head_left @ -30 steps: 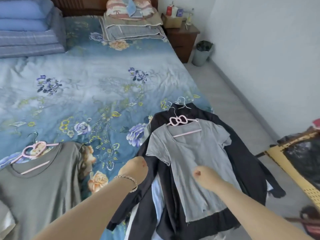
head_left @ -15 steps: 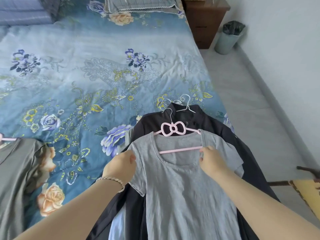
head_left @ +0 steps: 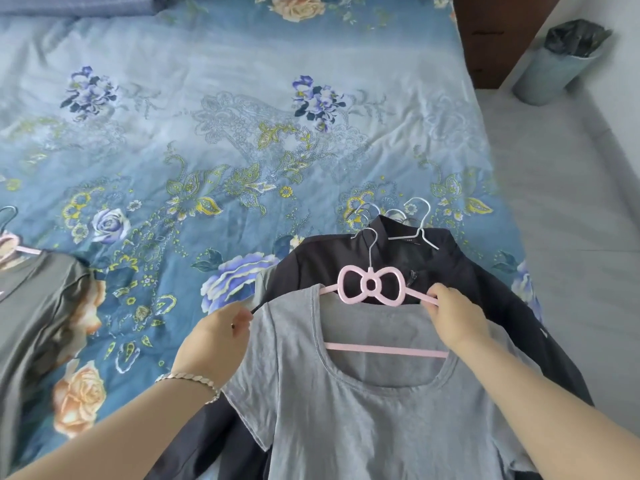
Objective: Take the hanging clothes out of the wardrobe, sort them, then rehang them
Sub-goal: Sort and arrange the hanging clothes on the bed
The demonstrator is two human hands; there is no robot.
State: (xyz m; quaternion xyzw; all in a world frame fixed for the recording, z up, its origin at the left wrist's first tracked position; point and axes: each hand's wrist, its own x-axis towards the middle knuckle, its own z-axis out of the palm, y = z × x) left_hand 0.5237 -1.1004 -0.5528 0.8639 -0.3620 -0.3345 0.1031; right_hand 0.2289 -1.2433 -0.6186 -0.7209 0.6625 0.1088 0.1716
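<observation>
Grey knit T-shirt [head_left: 346, 410] on a pink bow-shaped hanger [head_left: 384, 349].
The right hand [head_left: 453, 320] pinches the hanger's thin arm; left hand [head_left: 218, 337] pinches the shoulder seam.

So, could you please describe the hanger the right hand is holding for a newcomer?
On the blue floral bedspread, clothes are piled at the near right edge, a light grey T-shirt on top. The hanger in its neckline, pinched by the right hand, is pink with a bow, unlike the white wire hangers behind it.
</observation>
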